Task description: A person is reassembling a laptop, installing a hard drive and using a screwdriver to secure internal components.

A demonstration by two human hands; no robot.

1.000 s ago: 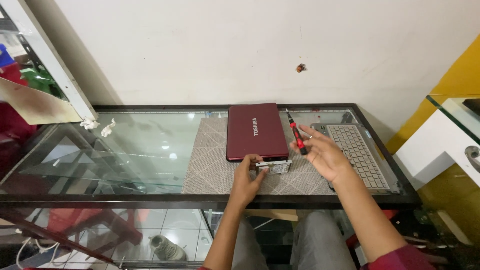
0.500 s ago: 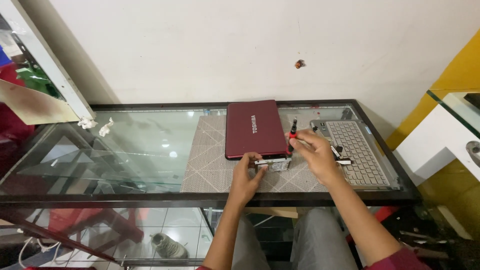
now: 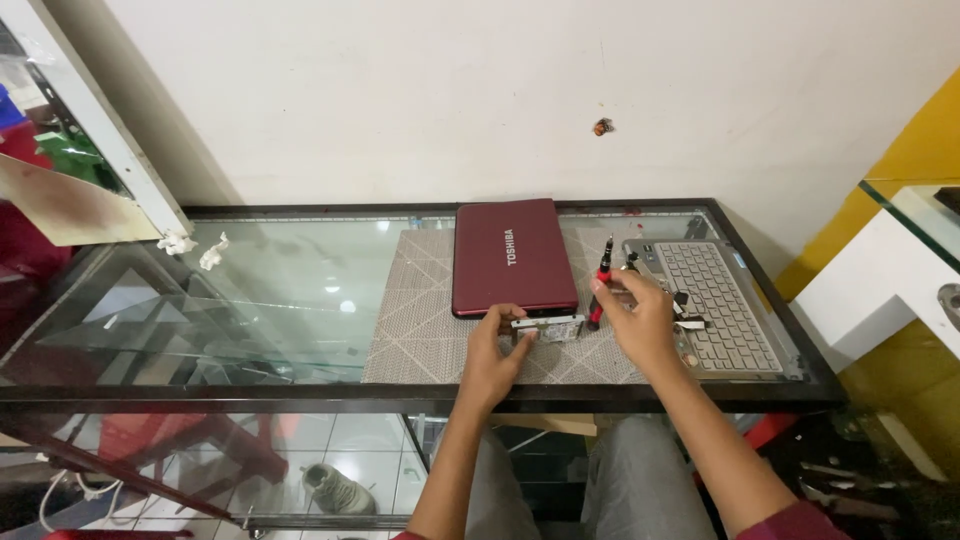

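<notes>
- Small silver drive-like part [image 3: 548, 327] lying flat on the grey patterned mat [image 3: 420, 330], just off the near edge of the closed red laptop [image 3: 513, 256], between the two hands.
- Left hand [image 3: 492, 350] with fingers spread, fingertips resting on the left end of the part; not clamped round it, merely steadying.
- Right hand [image 3: 637, 318] closed round a red-handled screwdriver [image 3: 601, 285], shaft held steeply, tip down at the right end of the part; exact contact point too small to tell.
- Risk judged: tip slipping off a small screw head, with only light pressure from the left hand; part likely to skate across the mat toward the left hand.
- Risk judged: left fingertips close to the line of the tool; a slip could jab them.
- Risk judged: loosened screws small enough to roll off the mat onto the glass table [image 3: 280, 290] and be lost against the see-through top.
- Right of the right hand: detached grey keyboard panel [image 3: 715, 305], with small loose dark pieces just beside the hand; wrist close enough to knock or sweep them.
- Far to the left of the left hand: crumpled white scraps [image 3: 195, 248], well apart, no concern.
</notes>
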